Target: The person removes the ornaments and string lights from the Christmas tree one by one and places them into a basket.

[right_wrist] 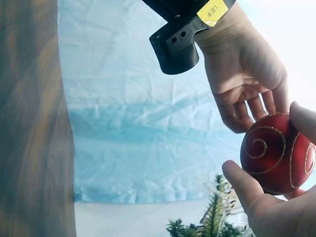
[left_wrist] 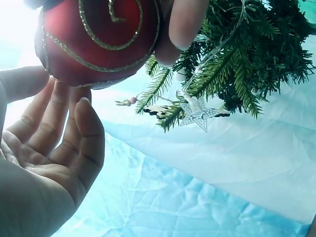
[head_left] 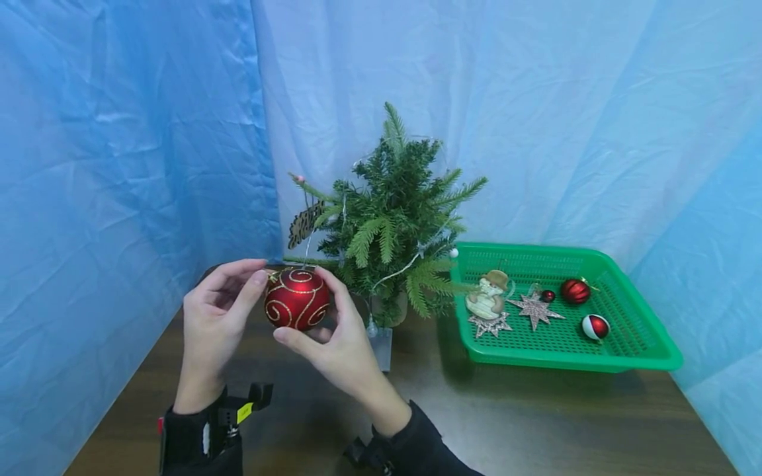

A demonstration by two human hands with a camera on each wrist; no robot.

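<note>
A red Christmas ball (head_left: 297,301) with gold glitter swirls is held up in front of the tree's left side. My right hand (head_left: 339,344) grips it, thumb underneath and fingers round its right side. At the ball's upper left, the thumb and forefinger of my left hand (head_left: 217,311) come together at a short gold cord (head_left: 272,276). The other left fingers are loosely bent, as the left wrist view shows. Just behind stands a small artificial Christmas tree (head_left: 399,211), with a dark cut-out lettering ornament (head_left: 306,225) hanging on its left.
A green basket (head_left: 571,360) at the right holds a snowman ornament (head_left: 488,297), glittery stars (head_left: 536,309) and several smaller balls (head_left: 575,291). A light string (head_left: 395,272) winds round the tree. Blue-white curtains (head_left: 149,165) enclose the brown table (head_left: 506,416).
</note>
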